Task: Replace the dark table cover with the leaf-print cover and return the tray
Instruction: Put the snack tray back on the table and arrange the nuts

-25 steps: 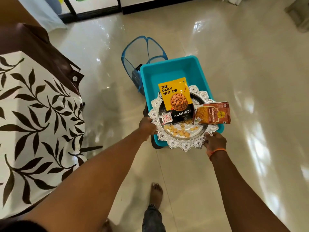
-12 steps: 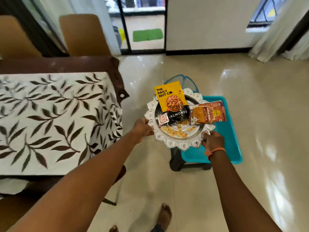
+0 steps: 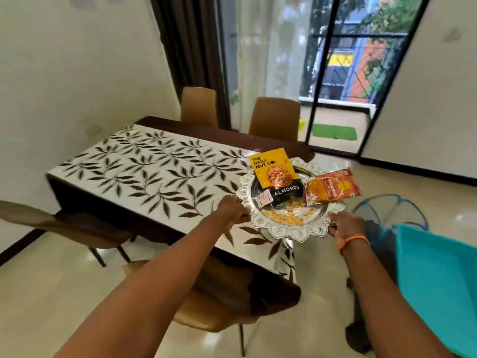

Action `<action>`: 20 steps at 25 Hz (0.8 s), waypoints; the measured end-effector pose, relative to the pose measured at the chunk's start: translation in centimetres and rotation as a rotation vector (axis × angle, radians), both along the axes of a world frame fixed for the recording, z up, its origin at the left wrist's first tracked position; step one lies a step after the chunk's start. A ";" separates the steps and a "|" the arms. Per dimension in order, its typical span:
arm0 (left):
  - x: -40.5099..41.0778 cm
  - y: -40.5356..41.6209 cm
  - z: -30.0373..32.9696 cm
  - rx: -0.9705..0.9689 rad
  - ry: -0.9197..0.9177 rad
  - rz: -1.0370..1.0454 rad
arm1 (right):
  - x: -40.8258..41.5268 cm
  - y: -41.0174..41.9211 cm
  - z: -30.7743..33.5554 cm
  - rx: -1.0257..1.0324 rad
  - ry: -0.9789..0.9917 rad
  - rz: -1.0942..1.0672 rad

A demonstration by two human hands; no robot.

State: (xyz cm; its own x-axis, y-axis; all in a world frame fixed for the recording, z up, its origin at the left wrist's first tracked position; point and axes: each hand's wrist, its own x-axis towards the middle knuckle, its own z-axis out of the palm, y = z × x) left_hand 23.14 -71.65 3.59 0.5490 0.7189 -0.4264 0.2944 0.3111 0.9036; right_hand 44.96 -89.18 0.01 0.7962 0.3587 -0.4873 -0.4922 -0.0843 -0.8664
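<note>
Silver and shiny, the round tray with a bumpy petal rim is held flat above the near right end of the leaf-print cover. The left hand and right hand are curled tight on opposite rims. A yellow almond packet points away. Loose nuts are scattered inside. Open floor is seen to the right.

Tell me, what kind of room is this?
Most likely a home dining room: a long table under a leaf-print cover, chairs round it, and a glass door to a balcony.
</note>
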 end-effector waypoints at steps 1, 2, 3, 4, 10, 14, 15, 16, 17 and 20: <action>-2.0 0.9 0.5 -0.012 -0.016 0.033 | -1.6 1.5 0.7 -0.002 0.007 -0.002; -5.3 2.5 1.2 -0.020 -0.018 0.074 | -4.2 3.6 1.2 0.004 0.006 0.008; -9.6 4.8 1.7 -0.003 -0.035 0.105 | -8.1 6.6 1.9 0.015 0.035 0.028; -11.3 5.7 2.0 -0.016 -0.040 0.121 | -9.7 7.8 2.1 0.018 0.048 0.029; -27.8 15.0 2.7 -0.067 -0.040 0.307 | -24.3 20.0 3.2 0.002 0.076 0.224; -33.7 22.2 3.0 -0.052 -0.063 0.391 | -29.4 28.7 3.9 0.026 0.079 0.271; -35.0 24.3 2.8 -0.060 -0.055 0.401 | -30.6 31.2 3.4 0.028 0.062 0.296; -36.7 27.5 2.5 -0.055 -0.047 0.400 | -32.3 34.8 2.6 0.038 0.065 0.299; -37.3 28.9 2.4 -0.052 -0.034 0.402 | -32.9 36.2 2.2 0.044 0.065 0.294; -39.3 34.5 2.7 -0.049 -0.005 0.383 | -35.3 41.5 1.9 0.055 0.084 0.295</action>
